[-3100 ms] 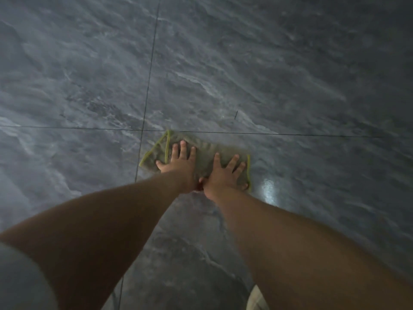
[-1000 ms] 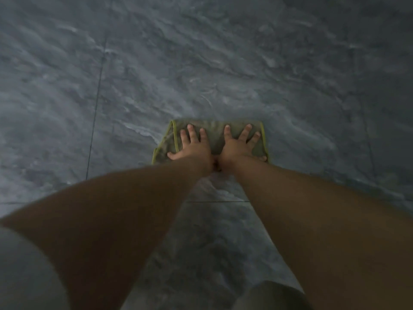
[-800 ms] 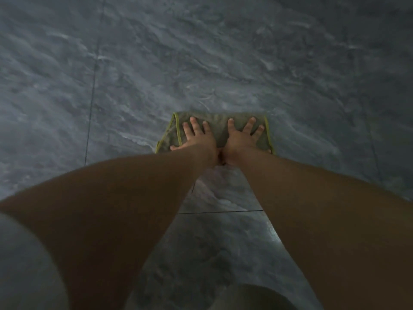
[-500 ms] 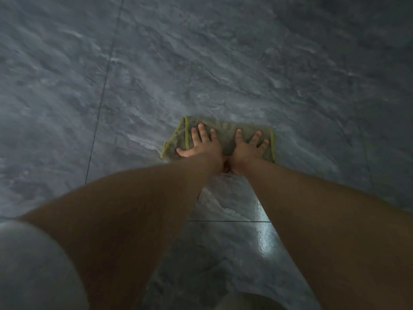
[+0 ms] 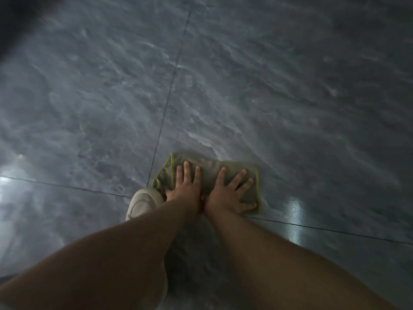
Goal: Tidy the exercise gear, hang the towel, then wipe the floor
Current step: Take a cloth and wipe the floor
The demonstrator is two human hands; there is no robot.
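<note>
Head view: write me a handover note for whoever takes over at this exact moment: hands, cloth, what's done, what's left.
Hands: the left hand presses flat on the cloth, fingers spread; the right hand presses flat beside it. Neither grips anything.
Things: the cloth lies on the floor, just right of a grout line, with its left edge folded over. A shoe stands by its near left corner.
Done: wiping is under way. The gear and towel are out of view, so those steps cannot be confirmed.
Left: wipe the rest of the floor.
</note>
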